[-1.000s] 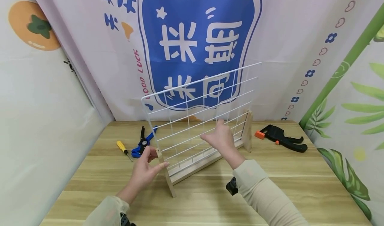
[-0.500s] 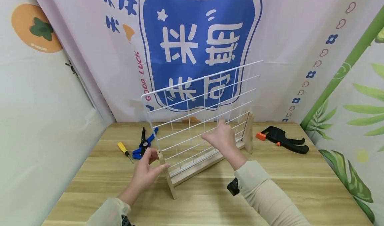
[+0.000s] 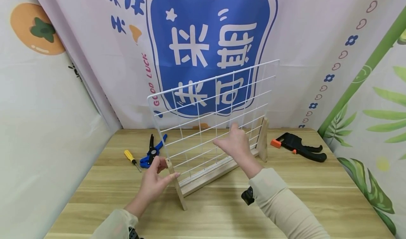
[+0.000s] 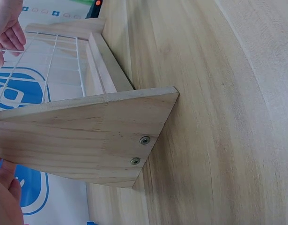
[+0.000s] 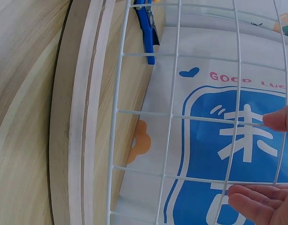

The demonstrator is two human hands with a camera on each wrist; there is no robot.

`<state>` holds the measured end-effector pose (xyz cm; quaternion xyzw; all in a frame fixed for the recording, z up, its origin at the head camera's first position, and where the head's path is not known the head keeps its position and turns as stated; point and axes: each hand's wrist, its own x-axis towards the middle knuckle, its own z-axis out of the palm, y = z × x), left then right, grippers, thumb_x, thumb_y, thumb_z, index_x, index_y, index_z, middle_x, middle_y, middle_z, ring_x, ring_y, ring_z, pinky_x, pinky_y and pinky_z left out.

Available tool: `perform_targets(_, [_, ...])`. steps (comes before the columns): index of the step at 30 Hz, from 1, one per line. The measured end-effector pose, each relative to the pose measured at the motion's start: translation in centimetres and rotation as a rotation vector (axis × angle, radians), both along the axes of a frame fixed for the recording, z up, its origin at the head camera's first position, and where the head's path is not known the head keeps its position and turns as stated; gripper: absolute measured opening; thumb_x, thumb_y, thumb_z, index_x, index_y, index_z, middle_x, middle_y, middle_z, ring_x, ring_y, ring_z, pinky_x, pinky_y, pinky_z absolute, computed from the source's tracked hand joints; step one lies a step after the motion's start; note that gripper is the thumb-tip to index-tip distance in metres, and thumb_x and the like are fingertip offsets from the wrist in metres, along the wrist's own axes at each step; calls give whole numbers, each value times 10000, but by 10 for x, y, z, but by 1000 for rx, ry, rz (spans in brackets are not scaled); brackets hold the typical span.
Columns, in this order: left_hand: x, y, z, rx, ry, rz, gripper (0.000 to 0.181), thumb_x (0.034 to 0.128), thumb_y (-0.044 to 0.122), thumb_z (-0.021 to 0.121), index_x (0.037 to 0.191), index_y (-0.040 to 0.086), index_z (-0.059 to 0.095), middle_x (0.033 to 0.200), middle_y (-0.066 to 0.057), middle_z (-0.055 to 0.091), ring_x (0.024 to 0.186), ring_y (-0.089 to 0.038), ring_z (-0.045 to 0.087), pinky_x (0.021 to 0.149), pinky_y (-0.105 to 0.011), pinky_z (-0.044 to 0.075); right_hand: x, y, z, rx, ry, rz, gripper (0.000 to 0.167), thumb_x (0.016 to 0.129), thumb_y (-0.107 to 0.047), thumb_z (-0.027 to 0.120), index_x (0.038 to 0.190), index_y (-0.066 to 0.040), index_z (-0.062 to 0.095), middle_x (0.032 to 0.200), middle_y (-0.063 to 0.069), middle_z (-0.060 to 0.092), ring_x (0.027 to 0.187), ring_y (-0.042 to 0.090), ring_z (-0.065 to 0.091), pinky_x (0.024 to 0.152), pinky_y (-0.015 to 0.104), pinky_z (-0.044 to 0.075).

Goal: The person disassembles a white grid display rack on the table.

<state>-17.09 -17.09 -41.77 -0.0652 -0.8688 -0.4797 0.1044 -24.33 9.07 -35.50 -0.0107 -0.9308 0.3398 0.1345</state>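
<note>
A white wire grid panel stands upright between two wooden end boards, above a grooved wooden base bar. My left hand pinches the left end board, thumb on the near side and fingers on the far side. Two screw heads show on that board in the left wrist view. My right hand grips the grid's wires near the middle; the right wrist view shows its thumb and fingertips at the wires. In that view the grid's lowest wire lies apart from the groove. The right end board stands beyond.
A yellow-handled screwdriver and a blue and black spring clamp lie on the wooden table at left. A black and orange bar clamp lies at right. A printed cloth hangs behind.
The grid panel has risen slightly in my right hand's grip. My left hand stays on the left end board, and the base has barely shifted.
</note>
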Motion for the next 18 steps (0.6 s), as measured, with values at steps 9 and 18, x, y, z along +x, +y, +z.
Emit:
perform_targets(9, [0,1,-1,-16,9,10,485,707,185,810,1050,80,482,1000,-74,578,1017,-256,569,944,-451,464,-1,1,0,39,32,2,562,605,-438,757,868,-52,445,607,78,478,513,216,467,380,274,378])
perform_targets(18, [0,2,-1,3,19,13,474,712,193,808,1039,71,488,972,-81,563,1017,-266,572,945,-439,466,-1,2,2,59,112,18,517,603,-402,758,806,-60,429,546,28,397,463,189,415,354,261,341])
